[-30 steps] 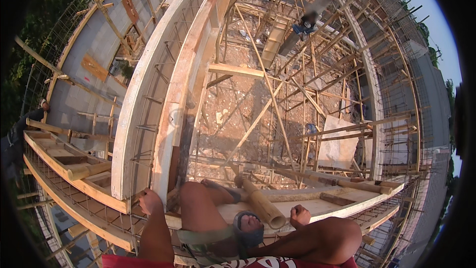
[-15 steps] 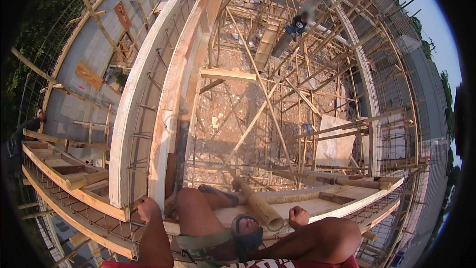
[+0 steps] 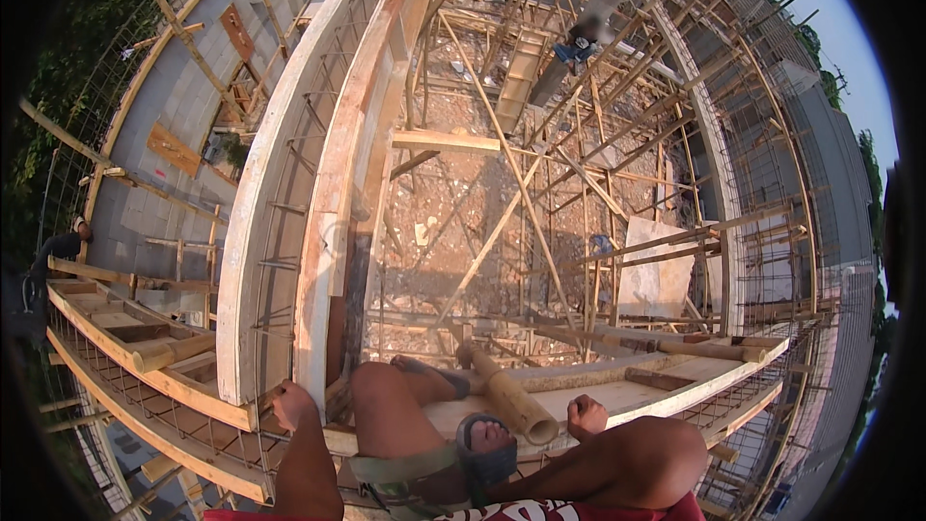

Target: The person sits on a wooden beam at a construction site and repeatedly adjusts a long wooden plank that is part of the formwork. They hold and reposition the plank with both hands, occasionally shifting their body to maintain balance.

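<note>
My left hand (image 3: 289,407) has its fingers curled at the near end of a long wooden formwork channel (image 3: 318,328), where it meets the crosswise formwork; anything inside the fingers is hidden. My right hand (image 3: 586,418) is closed in a fist beside the pale-edged board (image 3: 666,411) on the right, and I cannot see whether it holds anything. Between my legs a thick bamboo pole (image 3: 516,400) lies across the formwork, its cut end toward me. My sandalled foot (image 3: 487,444) rests close to that end. Steel reinforcement (image 3: 278,280) runs inside the channel.
Far below lies rubble-strewn ground (image 3: 453,203), crossed by wooden braces (image 3: 526,193) and bamboo props. One person (image 3: 579,43) sits on the framework at the far side; another person (image 3: 63,246) is at the left edge. A grey block wall (image 3: 174,203) stands to the left.
The view has shifted very slightly. Both my hands keep their places with the fingers curled, and the bamboo pole has not moved.
</note>
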`<state>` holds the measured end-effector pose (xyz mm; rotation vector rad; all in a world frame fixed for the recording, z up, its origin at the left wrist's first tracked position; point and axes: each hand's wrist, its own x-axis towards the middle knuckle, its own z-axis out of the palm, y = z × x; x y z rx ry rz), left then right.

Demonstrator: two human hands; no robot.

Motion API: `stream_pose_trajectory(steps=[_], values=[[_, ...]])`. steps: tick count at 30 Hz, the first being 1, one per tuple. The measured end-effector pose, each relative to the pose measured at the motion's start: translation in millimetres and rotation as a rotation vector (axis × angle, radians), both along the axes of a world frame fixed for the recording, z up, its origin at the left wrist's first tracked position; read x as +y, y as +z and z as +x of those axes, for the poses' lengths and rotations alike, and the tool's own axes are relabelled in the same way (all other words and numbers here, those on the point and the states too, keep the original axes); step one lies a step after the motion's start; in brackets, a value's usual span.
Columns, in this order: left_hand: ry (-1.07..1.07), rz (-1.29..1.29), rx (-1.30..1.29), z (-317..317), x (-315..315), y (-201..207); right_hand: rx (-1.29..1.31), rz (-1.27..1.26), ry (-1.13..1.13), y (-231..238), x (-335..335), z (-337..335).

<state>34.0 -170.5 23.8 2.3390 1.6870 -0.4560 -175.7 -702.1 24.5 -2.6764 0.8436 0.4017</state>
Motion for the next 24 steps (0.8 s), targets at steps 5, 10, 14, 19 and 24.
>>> stream_pose_trajectory(steps=[5, 10, 14, 19, 24], values=[[0.007, -0.01, -0.026, 1, -5, 6, 0.003, 0.005, 0.008, -2, -2, -1], [0.005, -0.012, -0.024, 4, -11, 11, 0.019, -0.003, -0.017, -2, -5, 1], [0.026, -0.009, -0.056, -3, -8, 4, 0.039, -0.035, 0.005, 2, -5, 8], [0.025, 0.066, -0.067, -2, -3, -4, -0.036, -0.014, 0.027, -13, -6, -6], [0.035, 0.018, -0.062, 1, -4, 9, -0.022, -0.07, -0.017, -17, 0, -9]])
